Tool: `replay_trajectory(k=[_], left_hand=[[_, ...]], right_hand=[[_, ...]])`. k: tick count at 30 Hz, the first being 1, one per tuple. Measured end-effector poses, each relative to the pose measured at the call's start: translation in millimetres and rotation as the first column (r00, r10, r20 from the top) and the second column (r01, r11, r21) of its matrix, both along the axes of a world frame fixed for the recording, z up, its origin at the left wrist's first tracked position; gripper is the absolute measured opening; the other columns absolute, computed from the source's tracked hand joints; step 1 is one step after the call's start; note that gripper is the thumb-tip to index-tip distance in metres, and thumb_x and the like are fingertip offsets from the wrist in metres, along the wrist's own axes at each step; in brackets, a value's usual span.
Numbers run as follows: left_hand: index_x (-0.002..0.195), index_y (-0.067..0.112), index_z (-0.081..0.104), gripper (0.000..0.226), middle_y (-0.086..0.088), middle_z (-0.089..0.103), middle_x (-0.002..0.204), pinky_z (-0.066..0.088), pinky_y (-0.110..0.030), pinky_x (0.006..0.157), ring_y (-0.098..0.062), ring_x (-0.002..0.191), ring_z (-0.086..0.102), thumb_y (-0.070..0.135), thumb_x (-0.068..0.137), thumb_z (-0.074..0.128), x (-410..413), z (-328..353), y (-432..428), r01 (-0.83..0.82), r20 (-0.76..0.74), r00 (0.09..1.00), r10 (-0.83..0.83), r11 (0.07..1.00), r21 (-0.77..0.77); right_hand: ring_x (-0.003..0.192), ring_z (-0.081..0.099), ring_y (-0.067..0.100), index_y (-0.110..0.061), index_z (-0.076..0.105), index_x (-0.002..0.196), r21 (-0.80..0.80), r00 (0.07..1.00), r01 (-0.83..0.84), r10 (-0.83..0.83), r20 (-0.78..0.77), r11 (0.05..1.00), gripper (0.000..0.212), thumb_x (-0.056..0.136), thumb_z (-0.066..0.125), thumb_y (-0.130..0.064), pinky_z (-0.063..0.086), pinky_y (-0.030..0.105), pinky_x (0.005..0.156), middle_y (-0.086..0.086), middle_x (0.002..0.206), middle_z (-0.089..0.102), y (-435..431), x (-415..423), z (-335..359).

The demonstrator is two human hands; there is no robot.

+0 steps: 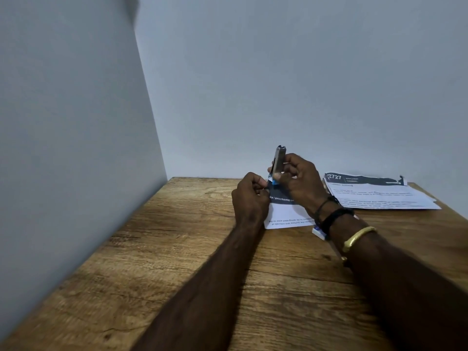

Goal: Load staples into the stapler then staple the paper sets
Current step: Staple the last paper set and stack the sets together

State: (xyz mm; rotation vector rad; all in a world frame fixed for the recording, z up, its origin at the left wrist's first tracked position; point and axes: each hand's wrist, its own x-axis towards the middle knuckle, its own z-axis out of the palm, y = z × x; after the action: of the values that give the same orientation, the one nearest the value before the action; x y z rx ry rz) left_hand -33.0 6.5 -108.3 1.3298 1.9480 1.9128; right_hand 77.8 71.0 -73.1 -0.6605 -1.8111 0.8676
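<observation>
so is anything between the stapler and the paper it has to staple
Nothing visible. The right hand holds the stapler upright just above the near paper set; the left hand pinches at its blue base. The other paper set lies clear to the right.

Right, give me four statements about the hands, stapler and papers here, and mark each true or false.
1. The right hand holds the stapler raised above the table. True.
2. The stapler lies flat on the wood. False: it is held up, roughly upright.
3. A second paper set lies to the right, apart from both hands. True.
4. The left hand rests flat on that right paper set. False: it is curled beside the stapler's lower end.
</observation>
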Motion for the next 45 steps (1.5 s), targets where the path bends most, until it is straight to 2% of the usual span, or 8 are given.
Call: replay_trajectory(k=[11,16,21,25,33,36,40,45], left_hand=[[0.082,0.017,0.063,0.02,0.003,0.07,0.083,0.059,-0.025,0.072,-0.011,0.081,0.069,-0.001,0.083,0.071,1,-1,-1,0.004,-0.011,1.0,-0.004,1.0,-0.003],[0.083,0.011,0.074,0.015,0.002,0.074,0.083,0.06,-0.028,0.077,-0.011,0.082,0.071,-0.002,0.085,0.067,-2,-2,1,0.015,0.02,1.0,-0.015,1.0,0.003],[0.106,0.012,0.078,0.021,-0.004,0.077,0.109,0.058,-0.035,0.093,-0.016,0.099,0.071,0.005,0.091,0.066,-6,0,3,0.027,0.078,0.997,-0.026,0.999,-0.018],[0.131,0.012,0.065,0.039,-0.008,0.065,0.136,0.055,-0.04,0.101,-0.022,0.121,0.062,0.009,0.092,0.068,-6,0,4,0.008,0.025,1.0,-0.007,1.0,-0.026],[0.15,0.01,0.042,0.064,-0.01,0.049,0.149,0.037,-0.022,0.105,-0.024,0.137,0.047,-0.002,0.09,0.06,-3,-1,4,0.009,-0.056,0.998,-0.012,0.999,-0.053],[0.155,0.007,0.033,0.068,-0.012,0.039,0.158,0.03,-0.036,0.122,-0.026,0.146,0.037,-0.002,0.092,0.056,-5,0,3,-0.044,-0.058,0.998,0.039,0.996,-0.074],[0.156,0.007,0.03,0.068,-0.012,0.037,0.159,0.028,-0.035,0.122,-0.025,0.147,0.035,-0.003,0.093,0.054,-7,3,2,-0.09,-0.007,0.996,0.09,0.995,-0.032],[0.154,0.007,0.036,0.066,-0.012,0.043,0.154,0.033,-0.032,0.118,-0.026,0.141,0.042,-0.002,0.092,0.055,-6,5,-2,-0.077,0.052,0.996,0.078,0.997,-0.022]], right_hand=[[0.091,0.072,0.015,-0.001,0.067,0.11,0.003,0.999,0.043,-0.043,-0.005,0.999,0.022,0.089,0.07,0.001,0.057,0.013,0.073,0.01,0.103,0.076,0,-2,-2],[0.1,0.069,0.01,-0.005,0.065,0.121,-0.069,0.998,-0.036,0.032,-0.053,0.997,0.033,0.088,0.074,-0.005,0.057,0.013,0.075,0.007,0.113,0.073,-1,-1,-1],[0.092,0.075,0.02,-0.012,0.069,0.112,-0.119,0.985,0.117,-0.131,-0.116,0.986,0.031,0.084,0.081,-0.02,0.061,0.029,0.076,0.007,0.101,0.078,-5,3,6],[0.083,0.074,0.016,-0.018,0.073,0.098,-0.105,0.967,0.233,-0.219,0.129,0.967,0.028,0.077,0.085,-0.032,0.058,0.033,0.075,0.0,0.089,0.078,-10,16,10],[0.073,0.069,0.02,-0.011,0.073,0.073,0.028,0.694,0.377,-0.302,0.654,0.926,0.038,0.059,0.078,-0.046,0.044,0.024,0.054,0.0,0.072,0.073,-34,26,6],[0.076,0.066,0.022,-0.016,0.062,0.071,0.047,0.607,0.354,-0.268,0.748,0.934,0.041,0.055,0.078,-0.05,0.036,0.022,0.05,0.001,0.078,0.068,-40,23,2],[0.073,0.055,0.02,-0.021,0.048,0.063,0.112,0.508,0.324,-0.273,0.817,0.939,0.046,0.055,0.081,-0.052,0.028,0.021,0.047,-0.006,0.065,0.047,-48,20,-3],[0.077,0.052,0.023,-0.022,0.045,0.061,0.12,0.515,0.316,-0.277,0.811,0.941,0.052,0.054,0.083,-0.056,0.031,0.023,0.05,-0.003,0.07,0.045,-47,20,-7]])
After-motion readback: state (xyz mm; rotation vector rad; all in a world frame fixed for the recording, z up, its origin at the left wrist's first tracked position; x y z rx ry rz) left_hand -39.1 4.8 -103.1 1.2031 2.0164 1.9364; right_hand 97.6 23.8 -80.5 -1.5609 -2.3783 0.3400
